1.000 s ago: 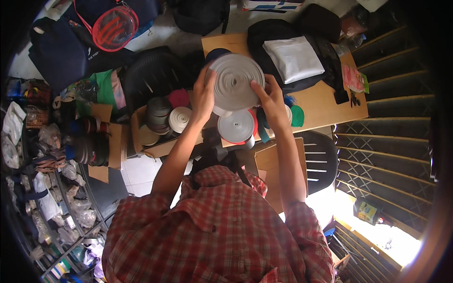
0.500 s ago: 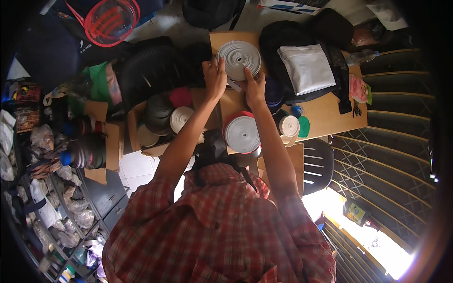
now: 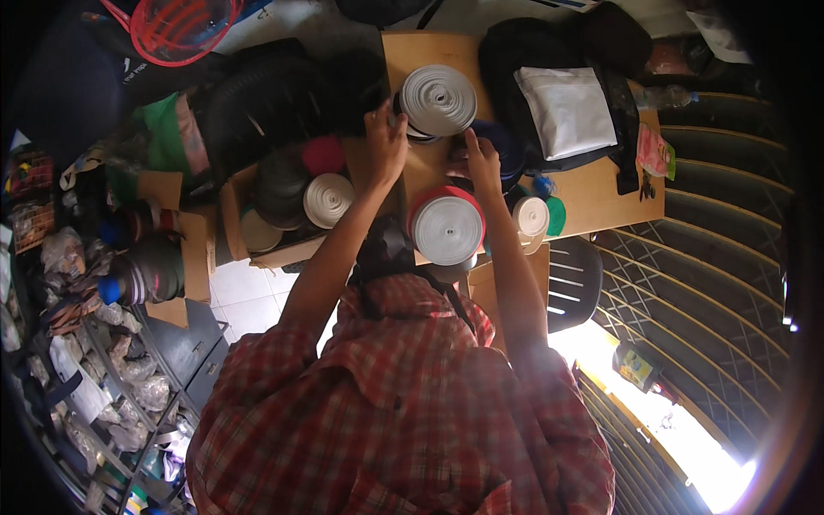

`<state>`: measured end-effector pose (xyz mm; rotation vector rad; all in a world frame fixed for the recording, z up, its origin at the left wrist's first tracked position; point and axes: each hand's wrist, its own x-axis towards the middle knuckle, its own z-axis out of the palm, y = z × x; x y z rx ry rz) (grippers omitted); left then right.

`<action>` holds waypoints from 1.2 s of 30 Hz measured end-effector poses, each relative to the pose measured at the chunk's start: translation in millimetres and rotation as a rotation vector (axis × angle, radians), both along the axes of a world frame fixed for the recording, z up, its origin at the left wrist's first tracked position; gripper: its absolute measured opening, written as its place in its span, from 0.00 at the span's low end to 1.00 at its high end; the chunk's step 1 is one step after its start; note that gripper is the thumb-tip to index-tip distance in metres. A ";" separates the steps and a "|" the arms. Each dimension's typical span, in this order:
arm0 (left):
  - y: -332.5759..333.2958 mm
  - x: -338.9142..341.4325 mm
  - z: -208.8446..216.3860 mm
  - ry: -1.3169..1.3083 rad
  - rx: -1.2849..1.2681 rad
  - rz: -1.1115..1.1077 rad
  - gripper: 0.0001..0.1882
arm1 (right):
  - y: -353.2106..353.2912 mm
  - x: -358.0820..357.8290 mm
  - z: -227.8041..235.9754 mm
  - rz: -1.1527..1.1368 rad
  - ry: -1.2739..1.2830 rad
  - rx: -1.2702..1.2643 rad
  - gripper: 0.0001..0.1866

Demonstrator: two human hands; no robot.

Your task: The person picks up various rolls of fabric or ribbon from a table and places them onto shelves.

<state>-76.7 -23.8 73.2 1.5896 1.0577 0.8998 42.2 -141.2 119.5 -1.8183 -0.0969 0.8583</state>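
Note:
A large coiled roll of white webbing (image 3: pixel 438 100) lies flat on top of other rolls on the table, a dark and white rim showing beneath it. My left hand (image 3: pixel 386 148) is at its left edge, thumb and fingers apart. Just off the lower right edge, my right hand (image 3: pixel 479 163) has its thumb raised and its fingers spread, with nothing visible in it. Between my forearms, nearer to me, a pale grey roll of webbing (image 3: pixel 448 231) rests on a red one (image 3: pixel 429 196). Dark blue rolls (image 3: pixel 506 154) stand beside my right hand, partly hidden.
The wooden table (image 3: pixel 601 204) carries a black bag with a folded white sheet (image 3: pixel 566 113), a small cream roll (image 3: pixel 531 216) and a green roll (image 3: pixel 556 216). A cardboard box (image 3: pixel 292 251) of rolls is at left. Black chairs (image 3: pixel 575 279) stand nearby.
The white roll now lies on the stack, where both hands gripped it before. My right hand has drawn away toward the lower right; my left has loosened at its edge. The view has shifted slightly.

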 end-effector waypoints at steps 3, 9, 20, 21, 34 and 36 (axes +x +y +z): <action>-1.2 -15.1 -13.3 0.148 0.011 -0.033 0.17 | -51.0 -21.3 -5.9 0.070 -0.266 -0.066 0.20; -54.2 -55.0 -27.7 0.042 -0.177 -0.146 0.12 | -173.0 -56.5 -60.7 -0.022 -0.683 -0.372 0.16; -135.1 -69.5 -59.9 0.305 0.180 -0.536 0.28 | -207.5 -83.2 -89.0 0.227 -0.598 -0.398 0.23; -136.1 -69.2 -62.5 0.307 0.193 -0.540 0.28 | -206.3 -83.0 -89.0 0.204 -0.555 -0.401 0.25; -147.9 -73.7 -44.4 0.305 -0.089 -0.481 0.30 | -202.7 -84.2 -74.7 0.110 -0.333 -0.354 0.26; -154.1 -77.2 -6.2 0.340 -0.445 -0.423 0.30 | -202.3 -83.2 -51.9 0.100 -0.371 -0.245 0.26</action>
